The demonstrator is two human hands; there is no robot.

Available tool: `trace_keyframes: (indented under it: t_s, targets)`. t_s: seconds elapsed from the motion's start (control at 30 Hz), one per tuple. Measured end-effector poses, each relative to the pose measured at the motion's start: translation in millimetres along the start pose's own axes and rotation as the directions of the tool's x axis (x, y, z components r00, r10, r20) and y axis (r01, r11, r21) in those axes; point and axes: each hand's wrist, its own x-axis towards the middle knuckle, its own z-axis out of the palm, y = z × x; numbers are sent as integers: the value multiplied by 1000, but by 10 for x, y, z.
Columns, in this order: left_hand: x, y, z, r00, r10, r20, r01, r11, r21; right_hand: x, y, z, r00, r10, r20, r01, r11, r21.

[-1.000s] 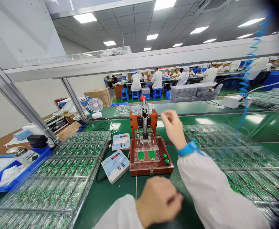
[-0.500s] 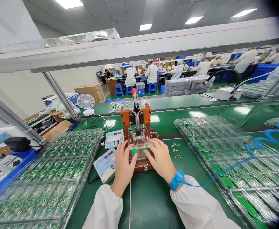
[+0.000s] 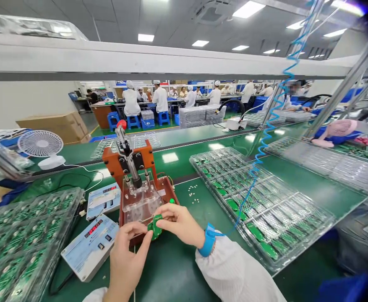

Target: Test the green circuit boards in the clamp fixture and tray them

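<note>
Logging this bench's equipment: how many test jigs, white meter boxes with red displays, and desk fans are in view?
Test jig: 1
White meter boxes: 2
Desk fans, white and pink: 2
Total: 5

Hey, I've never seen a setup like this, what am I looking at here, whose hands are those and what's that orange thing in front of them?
The picture comes from a camera worn on a person's head, looking down at their own two hands over a green workbench. The left hand and the right hand together pinch small green circuit boards just in front of the orange-brown fixture. That fixture is a small press with a red-knobbed lever and a clear plate. The right wrist wears a blue strap on a coiled blue cord. Clear trays of green boards lie on the left and on the right. Two pale meter boxes sit left of the fixture. Other people in white coats work far behind.
</note>
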Motion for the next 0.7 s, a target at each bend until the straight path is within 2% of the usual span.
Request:
trace_keyframes:
  t_s: [0.1, 0.23, 0.3, 0.37, 0.43, 0.47, 0.53, 0.63, 0.7]
  targets:
    - [-29, -46, -12, 995, 68, 67, -70, 997, 28, -136, -54, 10, 999, 16, -33, -16, 1000, 7]
    - [-39, -24, -73, 974, 212, 85, -216, 975, 46, -630, -200, 57, 993, 80, -92, -91, 989, -120]
    - [-43, 36, -97, 967, 246, 61, -250, 965, 79, -877, -272, 29, 988, 152, 4, -146, 959, -241]
    - [-53, 110, -100, 963, 263, 56, -268, 959, 95, -974, -338, -138, 977, 182, 107, -129, 915, -382]
    - [-69, 176, -79, 951, 301, 67, -306, 948, 88, -851, -393, -493, 986, 147, 84, -80, 841, -535]
    - [-78, 201, -60, 941, 330, 80, -336, 938, 79, -711, -410, -735, 995, 100, -10, -84, 778, -623]
    - [-94, 235, -17, 914, 388, 116, -397, 915, 65, -336, -415, -1294, 982, 46, -185, -161, 719, -676]
    - [-103, 242, 33, 886, 423, 188, -441, 895, 62, 220, -332, -2085, 911, 26, -411, -329, 646, -689]
    - [-102, 230, 45, 888, 401, 226, -427, 901, 76, 458, -225, -2444, 870, 66, -489, -424, 605, -674]
